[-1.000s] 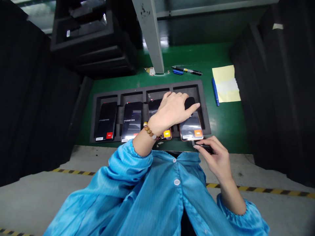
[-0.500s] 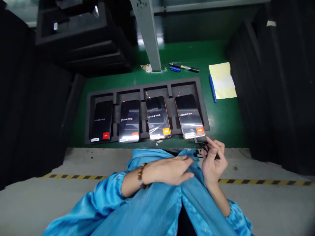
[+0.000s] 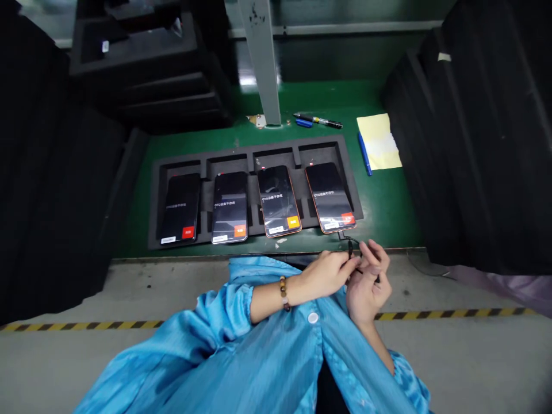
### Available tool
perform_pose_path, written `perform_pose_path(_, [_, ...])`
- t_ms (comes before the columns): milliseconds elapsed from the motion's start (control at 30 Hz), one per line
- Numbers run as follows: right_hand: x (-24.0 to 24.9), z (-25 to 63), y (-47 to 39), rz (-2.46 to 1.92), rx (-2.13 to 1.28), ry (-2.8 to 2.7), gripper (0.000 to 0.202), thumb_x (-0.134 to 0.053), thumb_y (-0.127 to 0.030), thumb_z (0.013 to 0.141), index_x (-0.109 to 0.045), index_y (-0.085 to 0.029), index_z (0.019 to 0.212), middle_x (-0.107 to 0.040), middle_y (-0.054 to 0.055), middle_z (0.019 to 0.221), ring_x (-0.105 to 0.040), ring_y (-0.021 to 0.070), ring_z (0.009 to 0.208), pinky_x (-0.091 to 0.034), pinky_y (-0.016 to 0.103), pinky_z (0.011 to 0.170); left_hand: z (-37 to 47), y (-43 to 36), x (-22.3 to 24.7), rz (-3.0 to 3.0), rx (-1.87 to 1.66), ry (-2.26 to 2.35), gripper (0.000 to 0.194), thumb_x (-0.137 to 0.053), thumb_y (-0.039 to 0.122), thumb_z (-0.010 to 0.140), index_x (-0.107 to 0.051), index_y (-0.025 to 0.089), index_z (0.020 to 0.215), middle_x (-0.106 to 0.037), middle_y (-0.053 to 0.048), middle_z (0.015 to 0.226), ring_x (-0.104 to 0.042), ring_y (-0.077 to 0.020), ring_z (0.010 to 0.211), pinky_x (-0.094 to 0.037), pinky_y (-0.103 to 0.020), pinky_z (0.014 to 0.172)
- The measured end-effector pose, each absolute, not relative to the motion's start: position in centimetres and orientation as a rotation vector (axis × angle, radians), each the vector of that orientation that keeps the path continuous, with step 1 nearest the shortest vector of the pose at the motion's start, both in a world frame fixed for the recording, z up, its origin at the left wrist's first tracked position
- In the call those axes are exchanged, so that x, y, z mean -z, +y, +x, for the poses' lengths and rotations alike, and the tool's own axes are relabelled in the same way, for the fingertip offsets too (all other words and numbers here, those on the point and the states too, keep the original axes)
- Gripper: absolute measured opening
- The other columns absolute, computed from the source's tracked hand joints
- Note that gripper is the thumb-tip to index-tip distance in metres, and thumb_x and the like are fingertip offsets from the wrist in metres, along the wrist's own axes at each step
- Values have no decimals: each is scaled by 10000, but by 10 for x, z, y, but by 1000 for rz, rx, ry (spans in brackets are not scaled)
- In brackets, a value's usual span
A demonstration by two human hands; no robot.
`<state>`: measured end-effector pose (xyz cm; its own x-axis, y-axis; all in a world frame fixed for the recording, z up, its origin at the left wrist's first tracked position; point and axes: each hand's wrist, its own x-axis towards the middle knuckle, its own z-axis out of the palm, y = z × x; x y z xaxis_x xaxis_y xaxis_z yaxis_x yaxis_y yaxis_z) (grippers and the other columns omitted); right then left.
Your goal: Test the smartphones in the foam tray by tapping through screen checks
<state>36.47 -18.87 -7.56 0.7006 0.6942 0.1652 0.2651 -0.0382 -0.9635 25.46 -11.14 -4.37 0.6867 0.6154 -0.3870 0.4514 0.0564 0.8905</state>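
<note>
An electronics factory workstation. A green bench mat [image 3: 388, 201] carries a black foam tray [image 3: 155, 190] of four lit phones [image 3: 230, 207], with stacked foam trays [image 3: 142, 75] far left. Hazard-striped tape [image 3: 86, 325] runs along the near grey edge.

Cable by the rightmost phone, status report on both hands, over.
Left hand and right hand pinch the black cable. Cable runs to rightmost phone in foam tray. Nothing in between.

phones [image 3: 230, 207]: 4 | foam tray [image 3: 352, 172]: 1 | pens [image 3: 318, 120]: 3 | yellow paper [image 3: 378, 148]: 1 | hands [image 3: 328, 273]: 2
</note>
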Motion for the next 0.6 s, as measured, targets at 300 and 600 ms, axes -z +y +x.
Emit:
perform_pose_path(300, [37, 374, -208, -1636, -738, -1025, 431, -436, -571, 1150, -658, -223, 1275, -557, -23, 762, -588, 154, 662, -521, 277, 616, 170, -126, 26, 1957, -547, 841, 461, -383, 371, 1179, -787, 181, 1066, -826, -90, 989, -713, -207, 897, -567, -387, 897])
perform_pose_path(600, [11, 352, -141, -1389, -840, -2182, 239, -544, -366, 1147, -745, -239, 1170, -789, 63, 973, -776, 200, 829, -607, 310, 753, 101, -83, -20, 2200, -686, 1439, 426, -380, 327, 1176, -773, 172, 1127, -795, -118, 1075, -664, -247, 993, -510, -438, 900])
